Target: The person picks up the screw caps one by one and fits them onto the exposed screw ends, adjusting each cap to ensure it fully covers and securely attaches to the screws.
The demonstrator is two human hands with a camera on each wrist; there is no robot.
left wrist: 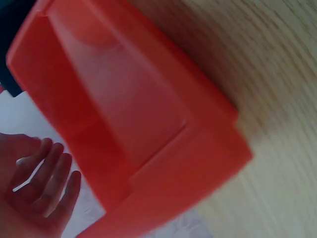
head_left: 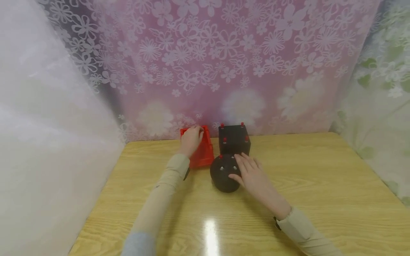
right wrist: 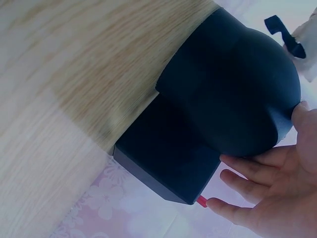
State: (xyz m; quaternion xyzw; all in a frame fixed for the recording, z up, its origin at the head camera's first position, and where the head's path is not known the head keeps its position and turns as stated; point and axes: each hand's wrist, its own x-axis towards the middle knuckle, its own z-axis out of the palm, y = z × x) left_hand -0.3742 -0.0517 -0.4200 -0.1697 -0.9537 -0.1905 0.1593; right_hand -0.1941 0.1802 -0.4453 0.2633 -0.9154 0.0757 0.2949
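A red plastic tray-like bin (head_left: 204, 154) stands at the table's back edge. Over its far left part is my left hand (head_left: 191, 140), fingers loosely bent; the left wrist view shows them beside the bin's open side with nothing held. Just right of the bin sits a rounded black object (head_left: 224, 181) with silver studs and a red-tipped peg on top. My right hand (head_left: 253, 176) rests at its upper right side, fingers extended and thumb spread across it. In the right wrist view, the thumb touches the rounded object's (right wrist: 237, 89) edge.
Directly behind the rounded object is a black box (head_left: 233, 137) with several red-tipped pegs on its top. All stand on a wooden table (head_left: 288, 199). A pink floral curtain (head_left: 205, 71) hangs along the back, and a pale sheet (head_left: 48, 142) borders the left side.
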